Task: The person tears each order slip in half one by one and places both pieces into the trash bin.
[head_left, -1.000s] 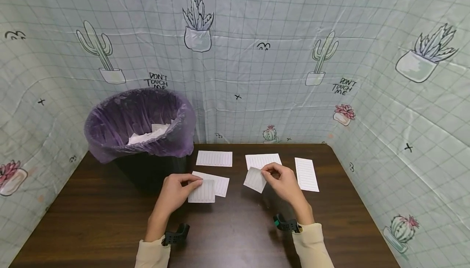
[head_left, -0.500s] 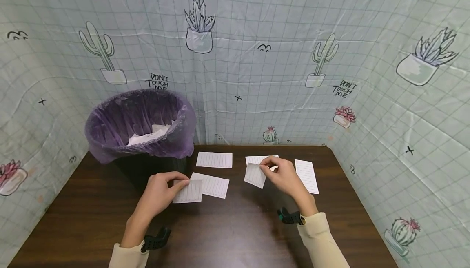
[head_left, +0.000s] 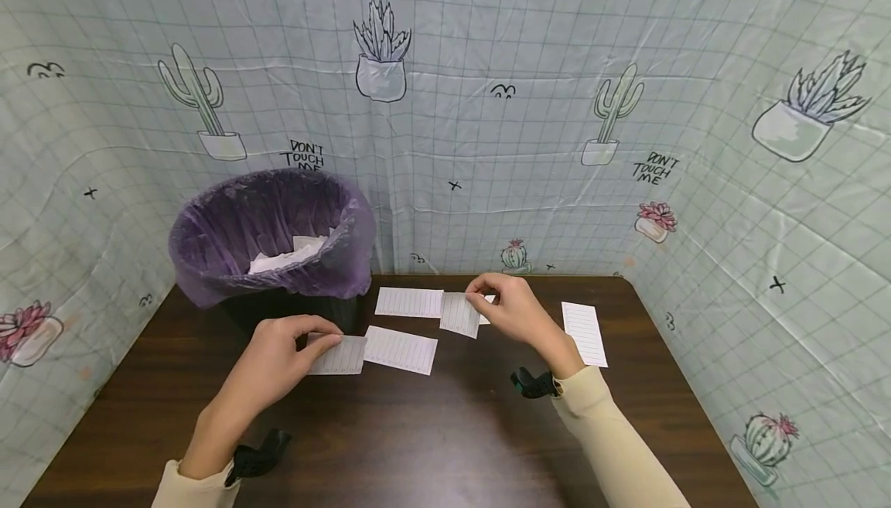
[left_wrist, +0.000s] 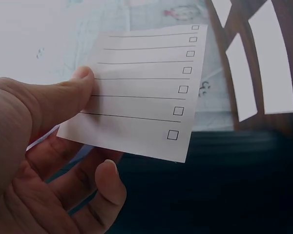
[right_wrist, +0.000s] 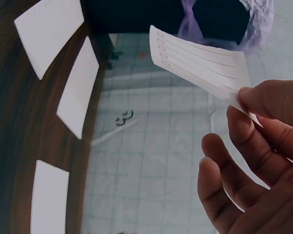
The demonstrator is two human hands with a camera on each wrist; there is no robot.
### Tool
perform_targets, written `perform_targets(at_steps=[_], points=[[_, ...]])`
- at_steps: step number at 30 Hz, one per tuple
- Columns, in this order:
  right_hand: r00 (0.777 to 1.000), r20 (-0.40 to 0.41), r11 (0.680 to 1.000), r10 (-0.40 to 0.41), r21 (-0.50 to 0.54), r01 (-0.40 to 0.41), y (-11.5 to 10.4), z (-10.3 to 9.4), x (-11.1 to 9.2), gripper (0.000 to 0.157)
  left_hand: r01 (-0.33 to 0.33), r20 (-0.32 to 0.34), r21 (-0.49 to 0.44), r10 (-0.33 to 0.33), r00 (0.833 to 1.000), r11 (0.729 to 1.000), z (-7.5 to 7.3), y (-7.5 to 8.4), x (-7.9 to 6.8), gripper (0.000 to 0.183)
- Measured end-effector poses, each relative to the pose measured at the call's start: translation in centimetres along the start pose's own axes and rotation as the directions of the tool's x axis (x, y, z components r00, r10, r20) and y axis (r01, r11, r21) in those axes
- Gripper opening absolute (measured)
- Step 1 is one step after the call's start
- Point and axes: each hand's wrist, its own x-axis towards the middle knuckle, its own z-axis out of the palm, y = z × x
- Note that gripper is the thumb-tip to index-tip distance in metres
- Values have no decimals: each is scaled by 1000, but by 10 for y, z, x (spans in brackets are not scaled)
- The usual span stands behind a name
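My left hand [head_left: 274, 357] pinches a piece of white lined paper [head_left: 341, 356] between thumb and fingers, over the table left of centre. Small checkboxes run along one edge of that paper [left_wrist: 146, 87] in the left wrist view. Farther right, my right hand [head_left: 513, 308] pinches a similar piece of paper [head_left: 459, 315], also lined and boxed; it tilts away from the fingertips in the right wrist view. Behind the right hand lies a lined slip [head_left: 489, 307], mostly hidden. Another slip [head_left: 400, 351] lies flat between the hands.
A dark bin with a purple liner [head_left: 358, 260] stands at the back left, holding white paper scraps [head_left: 299, 253]. More lined slips lie flat: one at the back [head_left: 409, 302], another on the right [head_left: 585, 334]. Patterned cloth [head_left: 445, 129] surrounds the dark wooden table [head_left: 445, 446].
My left hand has shifted left with its paper, uncovering more of the slip between the hands. The right hand has carried its paper left and slightly toward the back.
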Motion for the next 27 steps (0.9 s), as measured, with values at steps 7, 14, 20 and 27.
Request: perform_targets(at_steps=[7,14,20,27], points=[[997,75,1000,-24,5,23,-17,-8,22,12,-50,42,78,47,998,996,-26,11,2,7],[993,98,997,-60,-34,64,-36,-17,42,13,-131,25,116,129,991,985,-50,23,5,7],[988,103,990,-119,-61,126,-55,-19,59,13,-224,-58,101,231,971,969,-73,30,13,13],[976,117,980,-185,-58,192,-82,-13,79,11,-269,-150,92,280,948,959,-103,36,23,23]])
